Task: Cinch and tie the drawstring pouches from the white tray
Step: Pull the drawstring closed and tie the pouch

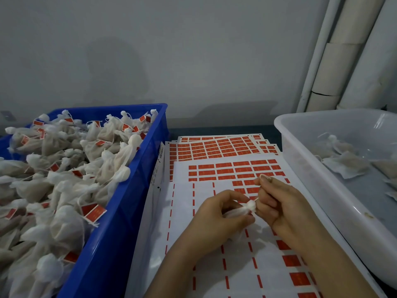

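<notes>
Above the label sheets, my left hand [217, 214] grips the body of a small white drawstring pouch [247, 208], with its gathered neck poking out to the right. My right hand [279, 203] sits right beside that neck and pinches the thin white drawstring [257, 181] between thumb and forefinger, pulling it upward. The white tray [305, 181] stands at the right and holds a few flat, untied pouches [343, 164].
A blue crate [120, 211] at the left is heaped with tied pouches bearing red tags. Sheets of red labels [214, 151] cover the table between crate and tray. A grey wall and white pipes stand behind.
</notes>
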A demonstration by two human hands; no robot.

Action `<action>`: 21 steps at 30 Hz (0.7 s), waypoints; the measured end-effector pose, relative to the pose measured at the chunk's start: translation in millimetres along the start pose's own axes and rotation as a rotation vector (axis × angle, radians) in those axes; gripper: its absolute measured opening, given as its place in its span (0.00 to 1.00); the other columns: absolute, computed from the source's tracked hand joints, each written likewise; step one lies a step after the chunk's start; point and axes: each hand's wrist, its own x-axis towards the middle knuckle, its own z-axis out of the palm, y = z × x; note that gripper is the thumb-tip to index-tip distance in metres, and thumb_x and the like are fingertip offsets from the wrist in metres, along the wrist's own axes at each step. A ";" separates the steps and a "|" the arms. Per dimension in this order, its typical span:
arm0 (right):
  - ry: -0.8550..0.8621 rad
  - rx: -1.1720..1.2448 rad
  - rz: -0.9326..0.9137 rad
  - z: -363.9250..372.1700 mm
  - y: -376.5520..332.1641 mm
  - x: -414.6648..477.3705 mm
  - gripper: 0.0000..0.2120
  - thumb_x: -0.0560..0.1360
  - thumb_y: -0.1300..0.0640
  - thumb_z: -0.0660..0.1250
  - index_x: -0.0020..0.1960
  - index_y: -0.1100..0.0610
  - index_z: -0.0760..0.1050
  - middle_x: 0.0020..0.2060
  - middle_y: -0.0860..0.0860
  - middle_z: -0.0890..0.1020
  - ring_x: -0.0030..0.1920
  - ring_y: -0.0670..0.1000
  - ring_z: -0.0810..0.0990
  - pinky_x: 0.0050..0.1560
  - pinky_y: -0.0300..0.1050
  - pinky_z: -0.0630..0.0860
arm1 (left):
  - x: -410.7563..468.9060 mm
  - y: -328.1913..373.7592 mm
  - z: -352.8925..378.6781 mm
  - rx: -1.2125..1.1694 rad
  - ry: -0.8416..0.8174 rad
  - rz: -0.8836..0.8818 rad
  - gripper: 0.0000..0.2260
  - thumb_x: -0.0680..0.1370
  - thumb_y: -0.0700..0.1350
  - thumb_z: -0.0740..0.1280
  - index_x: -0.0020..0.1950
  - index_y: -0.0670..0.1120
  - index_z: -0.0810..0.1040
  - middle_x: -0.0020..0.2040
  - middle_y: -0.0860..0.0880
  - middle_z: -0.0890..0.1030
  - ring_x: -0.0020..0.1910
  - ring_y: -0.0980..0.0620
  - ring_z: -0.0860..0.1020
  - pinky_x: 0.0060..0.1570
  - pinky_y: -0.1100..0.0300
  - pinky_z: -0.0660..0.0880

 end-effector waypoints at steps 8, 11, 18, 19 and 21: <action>-0.030 0.252 0.042 -4.8 -0.4 1.0 0.08 0.77 0.57 0.59 0.50 0.60 0.74 0.24 0.51 0.65 0.21 0.44 0.60 0.38 0.38 0.68 | 2.9 1.4 -1.0 -0.004 -0.028 -0.014 0.10 0.74 0.48 0.71 0.49 0.60 0.73 0.47 0.53 0.79 0.46 0.50 0.80 0.41 0.68 0.78; -0.005 0.238 0.042 -6.2 0.2 2.0 0.09 0.77 0.57 0.59 0.52 0.60 0.75 0.24 0.51 0.67 0.21 0.44 0.61 0.38 0.37 0.66 | 1.7 0.2 -1.8 0.030 -0.053 -0.019 0.11 0.74 0.48 0.71 0.50 0.60 0.72 0.45 0.54 0.78 0.45 0.51 0.80 0.40 0.69 0.77; 0.112 -0.567 -0.344 3.0 4.0 -1.5 0.11 0.64 0.42 0.61 0.40 0.46 0.76 0.32 0.37 0.81 0.38 0.44 0.80 0.37 0.32 0.73 | -4.3 5.8 -6.6 -0.086 -0.053 -0.049 0.10 0.75 0.63 0.61 0.50 0.63 0.78 0.49 0.61 0.82 0.51 0.56 0.80 0.47 0.66 0.77; 0.113 -0.599 -0.359 3.5 4.8 -1.4 0.09 0.64 0.41 0.61 0.39 0.44 0.75 0.32 0.33 0.79 0.37 0.42 0.79 0.35 0.29 0.71 | -4.3 9.5 -5.2 -0.109 -0.039 -0.048 0.14 0.73 0.66 0.59 0.49 0.62 0.79 0.49 0.62 0.82 0.51 0.57 0.80 0.49 0.67 0.76; 0.073 -0.590 -0.388 5.7 8.7 0.6 0.06 0.63 0.43 0.63 0.38 0.41 0.75 0.32 0.29 0.79 0.37 0.37 0.80 0.29 0.26 0.71 | -2.5 12.8 -3.9 -0.172 -0.032 -0.038 0.12 0.74 0.61 0.61 0.46 0.60 0.82 0.46 0.58 0.84 0.49 0.56 0.82 0.49 0.65 0.77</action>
